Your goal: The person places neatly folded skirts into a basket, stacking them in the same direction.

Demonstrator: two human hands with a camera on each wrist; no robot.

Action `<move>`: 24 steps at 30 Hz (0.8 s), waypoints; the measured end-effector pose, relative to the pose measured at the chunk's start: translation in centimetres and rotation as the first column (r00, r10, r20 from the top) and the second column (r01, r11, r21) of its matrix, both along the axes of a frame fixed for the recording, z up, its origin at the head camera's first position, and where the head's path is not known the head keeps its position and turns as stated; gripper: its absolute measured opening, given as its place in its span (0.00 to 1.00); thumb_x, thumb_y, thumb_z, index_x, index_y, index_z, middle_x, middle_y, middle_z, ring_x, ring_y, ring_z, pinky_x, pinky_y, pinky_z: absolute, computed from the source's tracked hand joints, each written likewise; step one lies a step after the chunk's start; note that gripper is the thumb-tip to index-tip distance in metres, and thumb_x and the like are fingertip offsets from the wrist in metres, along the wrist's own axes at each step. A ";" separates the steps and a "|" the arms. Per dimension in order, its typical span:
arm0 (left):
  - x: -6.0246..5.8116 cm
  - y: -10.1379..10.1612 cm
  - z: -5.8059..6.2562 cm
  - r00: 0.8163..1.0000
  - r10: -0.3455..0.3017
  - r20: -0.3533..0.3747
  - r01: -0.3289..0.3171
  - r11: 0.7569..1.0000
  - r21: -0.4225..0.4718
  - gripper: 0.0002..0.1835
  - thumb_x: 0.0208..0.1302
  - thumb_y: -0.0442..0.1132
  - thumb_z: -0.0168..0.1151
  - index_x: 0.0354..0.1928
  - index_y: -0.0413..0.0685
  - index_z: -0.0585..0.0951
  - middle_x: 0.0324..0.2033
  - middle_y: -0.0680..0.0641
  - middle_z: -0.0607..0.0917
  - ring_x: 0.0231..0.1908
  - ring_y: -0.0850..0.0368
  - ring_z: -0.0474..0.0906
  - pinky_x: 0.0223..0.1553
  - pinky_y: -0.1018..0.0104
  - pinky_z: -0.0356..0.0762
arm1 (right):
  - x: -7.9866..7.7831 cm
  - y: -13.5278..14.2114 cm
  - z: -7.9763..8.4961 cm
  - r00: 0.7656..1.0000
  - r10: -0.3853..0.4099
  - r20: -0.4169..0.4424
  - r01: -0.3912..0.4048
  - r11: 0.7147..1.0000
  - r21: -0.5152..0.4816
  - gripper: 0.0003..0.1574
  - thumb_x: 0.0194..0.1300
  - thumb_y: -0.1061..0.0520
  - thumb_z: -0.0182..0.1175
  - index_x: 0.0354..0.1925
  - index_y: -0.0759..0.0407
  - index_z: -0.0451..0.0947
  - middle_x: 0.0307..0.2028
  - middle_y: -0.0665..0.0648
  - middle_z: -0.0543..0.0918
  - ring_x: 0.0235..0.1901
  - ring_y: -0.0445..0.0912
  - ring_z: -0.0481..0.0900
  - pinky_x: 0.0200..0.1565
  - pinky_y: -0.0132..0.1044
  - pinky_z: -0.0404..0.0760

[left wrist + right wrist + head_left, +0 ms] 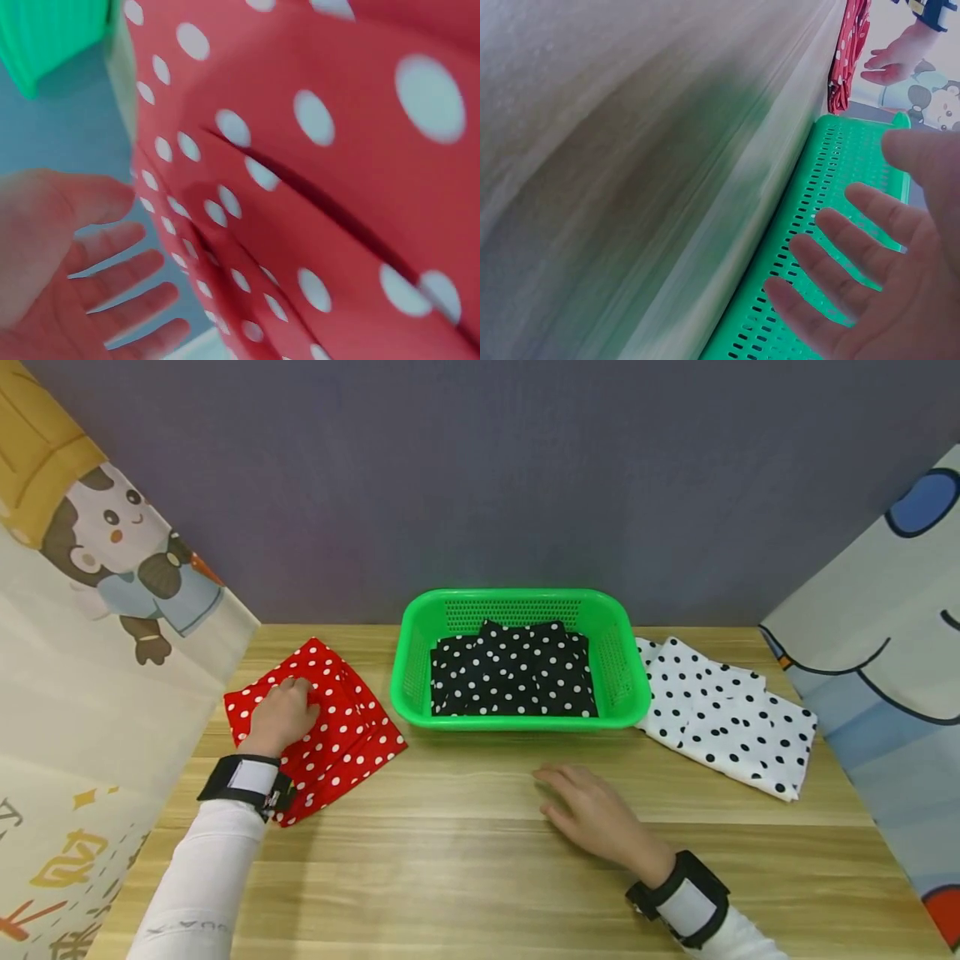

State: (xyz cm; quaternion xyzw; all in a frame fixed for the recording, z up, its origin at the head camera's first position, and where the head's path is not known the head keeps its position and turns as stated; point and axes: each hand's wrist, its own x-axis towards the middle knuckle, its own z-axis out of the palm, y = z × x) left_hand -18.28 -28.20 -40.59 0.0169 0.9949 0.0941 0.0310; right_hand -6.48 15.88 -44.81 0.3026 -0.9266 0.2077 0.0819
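Note:
A folded red cloth with white dots (337,727) lies on the left of the table. Just over it is my left hand (282,714); in the left wrist view its loosely bent, spread fingers (131,304) hold nothing, and the cloth fills most of that view. My right hand (592,814) hovers above the wood in front of the green basket (517,723), fingers spread and nothing in them. Black cloth with white dots (517,672) lies folded inside the basket. To the basket's right is a folded white cloth with black dots (720,718).
The wooden table (450,877) ends at a dark grey wall (510,485) behind the basket. Printed panels with cartoon figures stand at the left (112,543) and right (862,710). The white cloth's left edge reaches the basket's right side.

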 end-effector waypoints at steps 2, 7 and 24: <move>-0.4 -0.4 -0.2 1.000 0.030 0.006 -0.030 1.000 -0.001 0.25 0.57 0.37 0.60 0.52 0.26 0.67 0.45 0.28 0.72 0.42 0.34 0.71 0.43 0.40 0.74 | 0.1 -0.1 0.1 1.000 0.003 0.000 -0.003 1.000 0.003 0.29 0.56 0.49 0.63 0.55 0.55 0.73 0.53 0.58 0.77 0.51 0.51 0.76 0.51 0.47 0.76; -1.2 -1.4 -0.9 0.996 0.084 0.020 -0.084 0.996 -0.014 0.25 0.57 0.37 0.58 0.52 0.25 0.66 0.44 0.27 0.72 0.42 0.33 0.70 0.44 0.39 0.72 | 0.3 -0.7 0.5 1.000 0.020 0.019 -0.020 1.000 0.005 0.30 0.56 0.48 0.62 0.57 0.54 0.72 0.55 0.57 0.75 0.53 0.51 0.74 0.53 0.47 0.74; -1.9 -2.5 -1.7 0.983 0.025 0.184 -0.017 0.999 -0.044 0.28 0.60 0.40 0.54 0.59 0.30 0.64 0.52 0.27 0.68 0.45 0.34 0.69 0.47 0.37 0.71 | 0.7 -1.3 0.5 0.996 0.010 0.083 -0.011 1.000 0.016 0.30 0.58 0.47 0.61 0.58 0.52 0.71 0.58 0.56 0.73 0.56 0.51 0.72 0.54 0.50 0.72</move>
